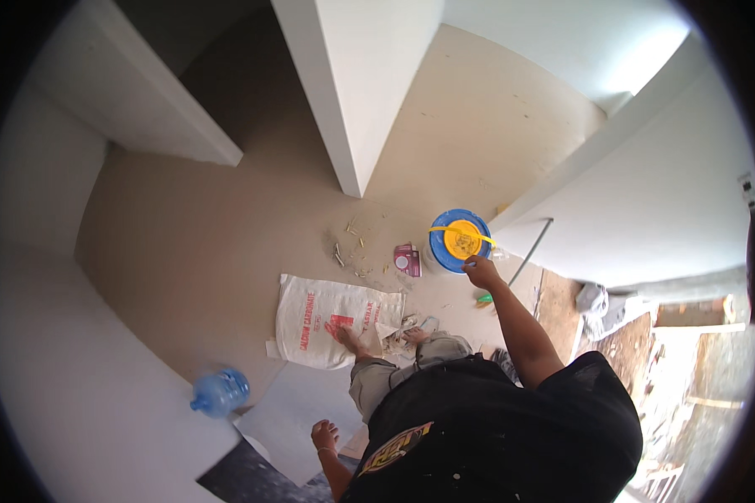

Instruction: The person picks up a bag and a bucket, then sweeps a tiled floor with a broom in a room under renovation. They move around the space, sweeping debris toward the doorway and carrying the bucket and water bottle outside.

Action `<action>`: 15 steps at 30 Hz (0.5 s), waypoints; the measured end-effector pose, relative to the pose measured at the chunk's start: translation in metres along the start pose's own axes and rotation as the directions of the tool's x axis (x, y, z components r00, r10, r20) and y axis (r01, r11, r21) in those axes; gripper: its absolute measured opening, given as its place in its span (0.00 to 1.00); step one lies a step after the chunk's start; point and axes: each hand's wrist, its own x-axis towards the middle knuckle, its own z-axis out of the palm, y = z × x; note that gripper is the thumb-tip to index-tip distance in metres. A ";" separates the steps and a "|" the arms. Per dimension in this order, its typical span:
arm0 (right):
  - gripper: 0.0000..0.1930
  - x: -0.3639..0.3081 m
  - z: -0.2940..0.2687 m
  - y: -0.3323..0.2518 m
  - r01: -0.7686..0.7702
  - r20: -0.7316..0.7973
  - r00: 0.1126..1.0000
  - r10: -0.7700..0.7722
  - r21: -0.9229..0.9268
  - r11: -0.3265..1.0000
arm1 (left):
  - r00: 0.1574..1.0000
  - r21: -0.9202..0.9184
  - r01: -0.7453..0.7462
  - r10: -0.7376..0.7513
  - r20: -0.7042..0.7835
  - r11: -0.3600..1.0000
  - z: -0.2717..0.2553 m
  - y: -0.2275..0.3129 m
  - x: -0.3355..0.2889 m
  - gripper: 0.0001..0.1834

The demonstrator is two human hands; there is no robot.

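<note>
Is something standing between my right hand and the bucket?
Nothing visible does: your right hand is at the near edge of the bucket. The purple box sits to the bucket's left, not between them.

Beige floor [210,226] carries a blue-and-yellow-topped bucket [437,244], purple box [408,261], white sack [319,303], blue jug [220,393], scattered bits [338,255], possibly shavings.
</note>
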 end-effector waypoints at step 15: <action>0.19 -0.192 0.096 0.031 -0.325 0.392 0.261 0.882 0.896 -0.302 | 0.968 0.503 -0.233 0.248 0.039 0.832 0.001 0.463 0.173 0.15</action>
